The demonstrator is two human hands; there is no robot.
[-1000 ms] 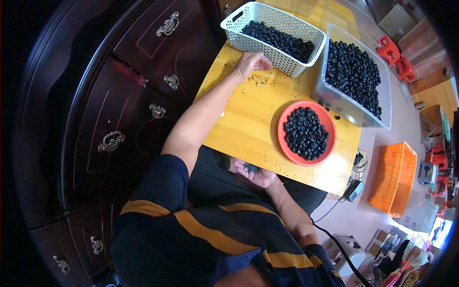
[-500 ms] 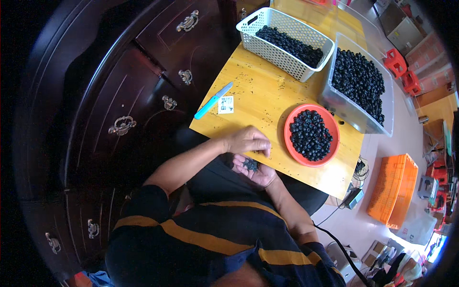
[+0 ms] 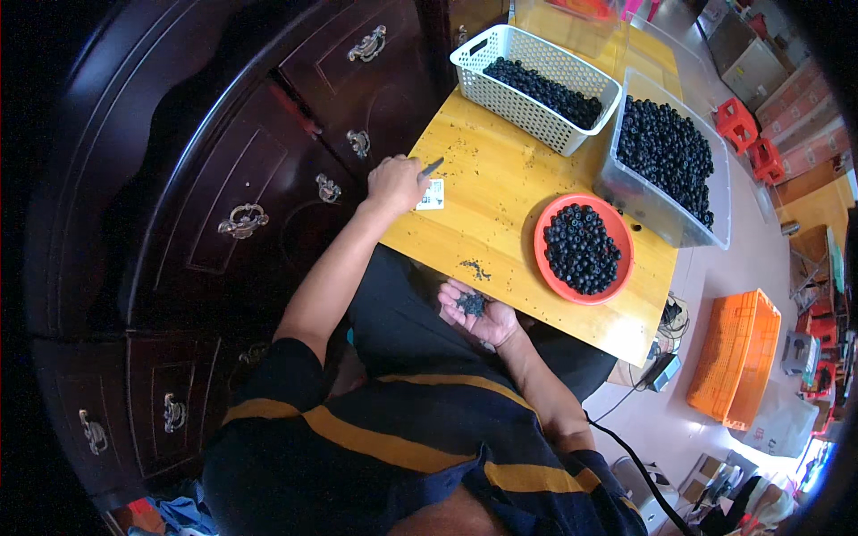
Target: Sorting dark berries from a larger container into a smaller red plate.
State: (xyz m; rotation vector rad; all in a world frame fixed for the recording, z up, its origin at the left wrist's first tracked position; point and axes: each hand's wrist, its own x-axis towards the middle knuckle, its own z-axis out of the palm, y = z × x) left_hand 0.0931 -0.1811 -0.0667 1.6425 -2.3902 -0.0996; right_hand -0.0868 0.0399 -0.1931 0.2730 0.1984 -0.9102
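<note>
My left hand (image 3: 395,185) is closed over the handle of a small knife (image 3: 432,168) at the table's left edge. Only the grey blade shows, pointing away to the right. A white printed card (image 3: 433,196) lies beside it. Palm up and cupped, my right hand (image 3: 496,323) holds a small heap of dark bits (image 3: 470,305) just below the table's near edge. More dark crumbs (image 3: 476,270) sit on the wood close by. To their right stands a red-orange plate (image 3: 540,255) with many small, round, blue-black fruits (image 3: 581,248), which look like berries.
On the yellow table (image 3: 483,205), a white perforated basket (image 3: 572,140) and a clear plastic bin (image 3: 652,210) at the back hold more dark round fruits. Dark wooden drawers (image 3: 241,170) rise at the left. An orange crate (image 3: 733,357) stands on the floor at right.
My left hand has moved from above the right palm to the knife at the left and closed on its handle. My right hand stays cupped with the dark bits.
</note>
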